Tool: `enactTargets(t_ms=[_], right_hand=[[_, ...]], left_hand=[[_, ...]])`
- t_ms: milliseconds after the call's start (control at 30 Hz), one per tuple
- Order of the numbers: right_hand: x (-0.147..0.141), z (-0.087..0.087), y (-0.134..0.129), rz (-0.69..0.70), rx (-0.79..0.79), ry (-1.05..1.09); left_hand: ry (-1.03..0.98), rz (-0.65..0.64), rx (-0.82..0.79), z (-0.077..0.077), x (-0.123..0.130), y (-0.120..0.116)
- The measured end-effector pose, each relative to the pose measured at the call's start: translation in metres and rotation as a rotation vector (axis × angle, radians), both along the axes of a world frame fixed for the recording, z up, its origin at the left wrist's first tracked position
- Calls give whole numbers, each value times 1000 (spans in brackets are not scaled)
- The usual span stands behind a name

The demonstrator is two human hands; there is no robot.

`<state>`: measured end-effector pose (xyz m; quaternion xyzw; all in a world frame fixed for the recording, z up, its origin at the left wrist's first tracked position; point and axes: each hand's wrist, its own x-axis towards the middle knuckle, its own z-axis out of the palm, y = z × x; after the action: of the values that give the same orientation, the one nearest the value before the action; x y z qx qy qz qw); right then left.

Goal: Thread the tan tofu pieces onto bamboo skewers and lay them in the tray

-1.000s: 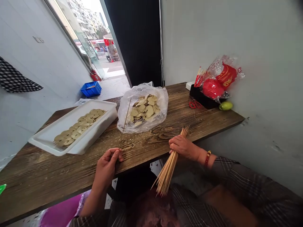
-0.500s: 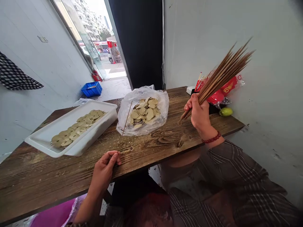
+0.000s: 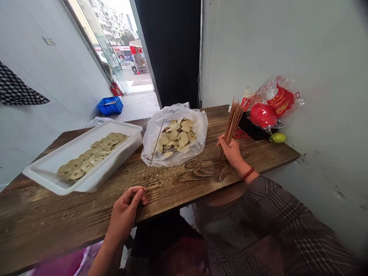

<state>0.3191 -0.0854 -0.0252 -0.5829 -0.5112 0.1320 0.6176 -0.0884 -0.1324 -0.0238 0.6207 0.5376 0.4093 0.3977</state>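
Near the tabletop (image 3: pixel 175 186) front edge, our left hand (image 3: pixel 127 207) pinches one skewer (image 3: pixel 155 150), its lower end hidden. Our right hand (image 3: pixel 232 151) clasps a skewer bundle (image 3: pixel 234 119), partly covering it.

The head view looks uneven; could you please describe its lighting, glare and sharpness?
In the head view, the sky beyond the doorway is nearly blown out, while shadow fills the space under the table; in that same view, glints show on the plastic bag, the bundle of sticks in the right hand looks fairly clear, and the lower-right sleeve turns soft.
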Motion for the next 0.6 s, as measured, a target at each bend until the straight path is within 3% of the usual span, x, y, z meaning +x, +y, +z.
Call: enactTargets(t_ms=[133, 300, 500, 600], right_hand=[[-2, 3, -1, 14, 11, -95], [-13, 4, 5, 102, 62, 148], [-34, 29, 4, 107, 137, 327], [-46, 27, 3, 92, 145, 384]], left_hand=[[54, 8, 2, 0, -2, 2], [29, -5, 0, -1, -5, 4], [-18, 21, -11, -1, -2, 0], [-29, 18, 5, -1, -2, -2]])
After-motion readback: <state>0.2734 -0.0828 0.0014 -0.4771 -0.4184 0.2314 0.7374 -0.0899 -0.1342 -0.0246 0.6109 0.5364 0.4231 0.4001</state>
